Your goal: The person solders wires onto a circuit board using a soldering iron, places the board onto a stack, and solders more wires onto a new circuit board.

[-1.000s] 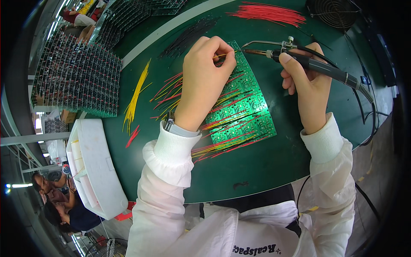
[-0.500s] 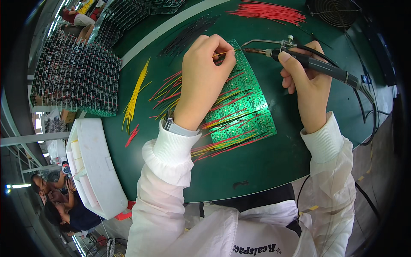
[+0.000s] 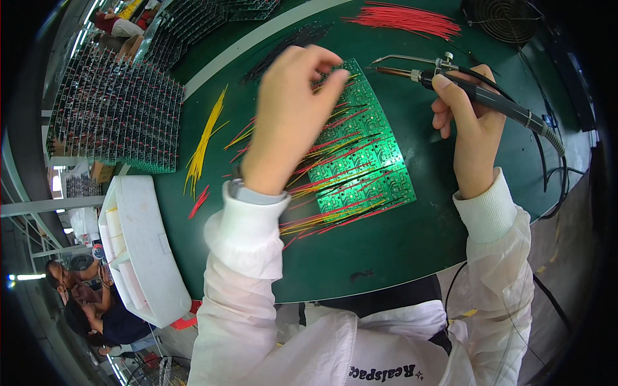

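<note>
My right hand (image 3: 473,122) grips a black soldering iron (image 3: 496,100) with a thin metal feed tube clamped beside its tip. The tip is off to the right of the green circuit board (image 3: 386,138), apart from it. Over the board's upper left is my left hand (image 3: 290,116), somewhat blurred, thumb and fingers apart, and I see nothing held in it. Rows of red, yellow and black wires (image 3: 335,222) stick out leftward from the board. My left hand and wrist cover part of those wires. A short yellow wire end shows on the board near the thumb.
Loose wires lie on the green table: yellow (image 3: 206,145), short red (image 3: 199,202), black (image 3: 283,51) and long red (image 3: 405,19). Stacked boards (image 3: 116,109) and a white foam box (image 3: 151,257) stand left. A round fan (image 3: 502,19) sits far right; other people (image 3: 96,309) are lower left.
My left hand has let go of the yellow wire and moved left, its fingers parting. The soldering iron has drawn back to the right, away from the board.
</note>
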Motion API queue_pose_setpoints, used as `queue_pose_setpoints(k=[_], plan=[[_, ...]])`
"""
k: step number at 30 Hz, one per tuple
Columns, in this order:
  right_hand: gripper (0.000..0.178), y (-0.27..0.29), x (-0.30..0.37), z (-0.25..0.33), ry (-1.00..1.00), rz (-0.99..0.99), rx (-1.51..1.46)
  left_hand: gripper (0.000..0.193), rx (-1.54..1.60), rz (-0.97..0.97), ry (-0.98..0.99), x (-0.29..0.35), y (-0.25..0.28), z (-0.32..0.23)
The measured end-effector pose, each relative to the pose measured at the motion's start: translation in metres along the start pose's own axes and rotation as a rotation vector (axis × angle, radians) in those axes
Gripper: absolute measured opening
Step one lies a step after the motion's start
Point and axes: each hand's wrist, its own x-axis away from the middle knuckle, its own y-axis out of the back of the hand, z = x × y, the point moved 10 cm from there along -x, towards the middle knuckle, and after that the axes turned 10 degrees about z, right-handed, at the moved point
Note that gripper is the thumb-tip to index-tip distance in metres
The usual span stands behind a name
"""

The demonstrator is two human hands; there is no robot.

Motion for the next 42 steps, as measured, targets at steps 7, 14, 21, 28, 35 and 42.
queue_pose_setpoints(k=[7,14,21,28,35,42], plan=[[0.022,-0.002,0.0,-0.002,-0.01,0.015,-0.06,0.018,-0.382,0.156,0.581,0.052,0.108,0.142],[0.023,0.002,0.001,-0.003,-0.013,0.0,-0.048,0.014,-0.339,0.209,0.676,0.061,0.097,0.168],[0.022,0.002,0.0,-0.005,-0.023,-0.002,-0.015,0.015,-0.228,0.191,0.653,0.063,0.1,0.176],[0.022,0.001,0.0,-0.002,-0.024,0.004,-0.017,0.015,-0.23,0.194,0.647,0.062,0.102,0.178],[0.017,0.001,0.0,-0.001,-0.017,0.011,0.018,0.016,-0.086,0.149,0.362,0.037,0.079,0.123],[0.016,0.0,-0.001,0.0,-0.011,0.024,0.007,0.014,-0.175,0.341,0.392,0.041,0.074,0.115]])
